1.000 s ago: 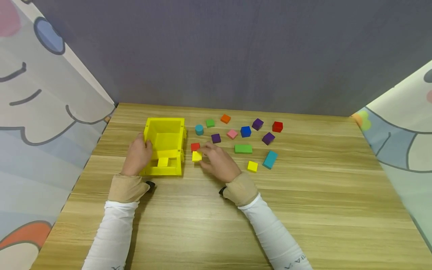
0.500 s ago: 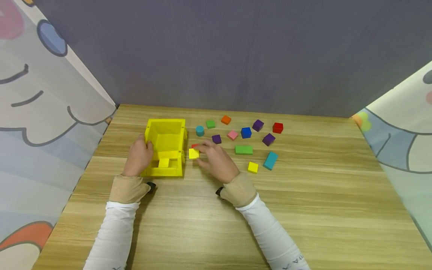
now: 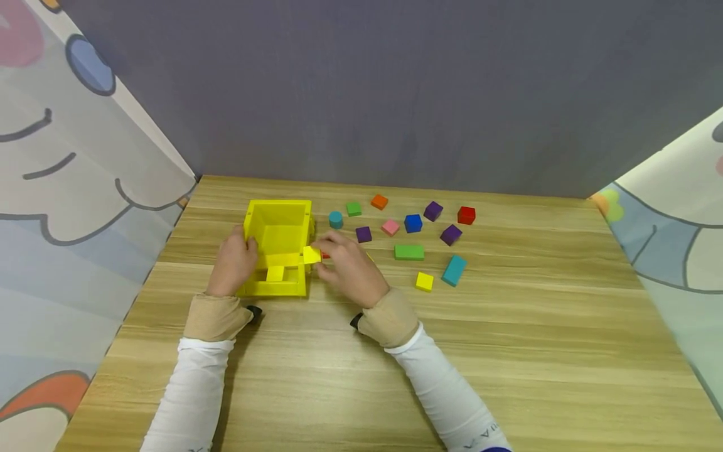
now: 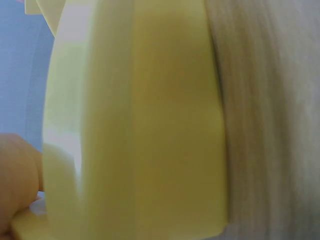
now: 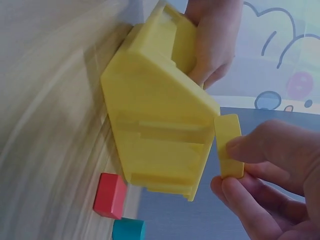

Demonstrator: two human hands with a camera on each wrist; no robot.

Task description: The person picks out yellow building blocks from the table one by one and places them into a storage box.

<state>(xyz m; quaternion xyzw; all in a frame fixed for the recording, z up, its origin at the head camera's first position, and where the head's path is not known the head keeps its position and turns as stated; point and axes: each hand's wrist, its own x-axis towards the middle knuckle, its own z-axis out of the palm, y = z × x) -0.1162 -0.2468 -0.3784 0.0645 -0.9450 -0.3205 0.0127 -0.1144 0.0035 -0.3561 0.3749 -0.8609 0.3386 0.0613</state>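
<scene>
A yellow plastic bin stands on the table, with a yellow block inside near its front. My left hand grips the bin's left rim; in the left wrist view the bin's wall fills the middle. Between thumb and fingers, my right hand pinches a flat yellow block. That block is raised at the top of the bin's right wall, overlapping the rim in the head view. A red block lies on the table beside the bin, largely hidden behind my right fingers in the head view.
Right of the bin lie several loose blocks, among them a teal cylinder, a green bar, a teal bar, a yellow block and a blue cube. A grey wall rises behind the wooden table.
My right hand has moved left and a little up with the yellow block, from beside the red block to the bin's right rim. My left hand stays on the bin.
</scene>
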